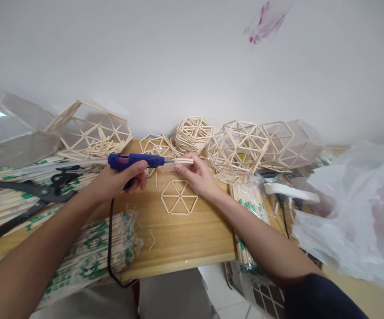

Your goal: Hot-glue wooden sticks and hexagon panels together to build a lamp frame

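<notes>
My left hand (127, 179) is wrapped round the handle of a blue hot glue gun (137, 160), its nozzle pointing right. A black cord hangs from the gun past the table's front edge. My right hand (196, 175) pinches short wooden sticks (185, 161) close to the nozzle; whether the tip touches them I cannot tell. On the table below my hands lies a flat hexagon frame of sticks (179, 197) with spokes meeting in the middle. A single loose stick (156, 180) lies to its left.
Stick lattice domes (240, 146) line the wall, and a bundle of hexagons (195, 133) stands among them. Black cutters (47, 191) rest on chopstick packs at left. Another chopstick pack (250, 204), a white power strip (291, 193) and plastic bags (354, 208) are at right.
</notes>
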`<move>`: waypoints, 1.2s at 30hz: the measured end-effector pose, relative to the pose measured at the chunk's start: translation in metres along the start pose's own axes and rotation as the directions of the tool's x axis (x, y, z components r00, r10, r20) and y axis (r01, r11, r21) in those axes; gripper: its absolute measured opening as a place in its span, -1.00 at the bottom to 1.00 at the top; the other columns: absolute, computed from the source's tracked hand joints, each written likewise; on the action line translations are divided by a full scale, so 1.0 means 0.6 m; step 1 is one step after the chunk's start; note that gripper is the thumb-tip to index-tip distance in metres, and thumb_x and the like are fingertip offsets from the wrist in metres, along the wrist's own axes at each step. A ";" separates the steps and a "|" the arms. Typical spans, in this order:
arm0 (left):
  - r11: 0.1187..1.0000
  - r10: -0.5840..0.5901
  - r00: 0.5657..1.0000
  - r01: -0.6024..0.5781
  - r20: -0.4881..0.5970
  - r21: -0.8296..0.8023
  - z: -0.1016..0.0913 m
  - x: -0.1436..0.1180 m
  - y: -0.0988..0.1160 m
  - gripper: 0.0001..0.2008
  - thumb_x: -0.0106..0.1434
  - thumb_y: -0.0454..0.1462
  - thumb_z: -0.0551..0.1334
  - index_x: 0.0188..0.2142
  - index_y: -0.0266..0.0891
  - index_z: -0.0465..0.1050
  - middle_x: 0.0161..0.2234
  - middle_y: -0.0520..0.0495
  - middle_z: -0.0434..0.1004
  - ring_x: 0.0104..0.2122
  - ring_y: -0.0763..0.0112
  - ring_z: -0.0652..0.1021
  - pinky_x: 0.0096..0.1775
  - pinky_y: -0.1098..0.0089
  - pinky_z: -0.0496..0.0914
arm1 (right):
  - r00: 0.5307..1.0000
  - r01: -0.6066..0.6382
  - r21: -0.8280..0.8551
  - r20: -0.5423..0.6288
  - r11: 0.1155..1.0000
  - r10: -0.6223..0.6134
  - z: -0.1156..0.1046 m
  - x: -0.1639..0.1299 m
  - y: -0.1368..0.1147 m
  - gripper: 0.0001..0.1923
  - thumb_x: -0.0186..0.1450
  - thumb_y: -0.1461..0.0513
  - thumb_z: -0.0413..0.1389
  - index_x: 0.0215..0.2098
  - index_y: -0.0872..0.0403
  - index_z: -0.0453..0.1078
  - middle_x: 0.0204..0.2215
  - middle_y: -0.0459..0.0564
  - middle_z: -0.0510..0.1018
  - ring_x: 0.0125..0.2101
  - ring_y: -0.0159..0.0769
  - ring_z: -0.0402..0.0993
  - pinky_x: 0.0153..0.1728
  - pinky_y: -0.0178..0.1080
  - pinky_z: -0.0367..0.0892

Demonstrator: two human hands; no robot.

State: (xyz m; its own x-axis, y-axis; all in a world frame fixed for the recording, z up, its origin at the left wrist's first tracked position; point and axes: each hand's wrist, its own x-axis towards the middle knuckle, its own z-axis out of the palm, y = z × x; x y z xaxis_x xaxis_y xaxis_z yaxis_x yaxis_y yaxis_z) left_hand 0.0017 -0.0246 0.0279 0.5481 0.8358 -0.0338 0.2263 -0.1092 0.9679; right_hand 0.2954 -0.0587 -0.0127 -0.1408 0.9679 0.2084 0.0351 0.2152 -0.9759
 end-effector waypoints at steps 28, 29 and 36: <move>0.994 -0.073 0.996 0.077 -0.059 0.072 -0.016 0.004 -0.018 -0.13 0.44 0.51 0.34 -0.53 -0.20 0.61 -0.55 -0.22 0.61 -0.66 0.42 0.43 -0.58 0.41 0.26 | 0.998 -0.057 0.060 -0.037 0.997 0.059 -0.007 0.001 -0.006 -0.26 0.30 -0.40 0.65 -0.09 -0.10 0.49 -0.18 -0.09 0.68 -0.14 -0.14 0.58 0.05 -0.08 0.53; 0.992 -0.087 0.993 0.094 -0.082 0.086 -0.018 0.005 -0.022 -0.13 0.42 0.53 0.33 -0.53 -0.19 0.61 -0.55 -0.22 0.61 -0.67 0.42 0.43 -0.58 0.41 0.26 | 0.997 -0.061 0.074 -0.045 0.995 0.064 -0.008 0.002 -0.005 -0.24 0.28 -0.41 0.66 -0.09 -0.10 0.49 -0.18 -0.09 0.69 -0.13 -0.14 0.59 0.05 -0.07 0.53; 0.984 -0.105 0.990 0.118 -0.099 0.134 -0.026 0.007 -0.028 -0.10 0.36 0.59 0.31 -0.53 -0.16 0.61 -0.53 -0.24 0.64 -0.67 0.40 0.46 -0.59 0.39 0.28 | 0.996 -0.053 0.115 -0.067 0.992 0.061 -0.016 0.005 0.004 -0.22 0.26 -0.43 0.68 -0.10 -0.09 0.54 -0.17 -0.10 0.70 -0.13 -0.19 0.61 0.03 -0.10 0.53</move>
State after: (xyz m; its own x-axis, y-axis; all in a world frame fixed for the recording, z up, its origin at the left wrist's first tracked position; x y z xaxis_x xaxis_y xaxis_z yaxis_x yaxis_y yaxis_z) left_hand -0.0123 -0.0107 0.0154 0.4389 0.8918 -0.1101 0.3954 -0.0816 0.9149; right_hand 0.3044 -0.0541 -0.0136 -0.0715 0.9857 0.1525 -0.0711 0.1474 -0.9865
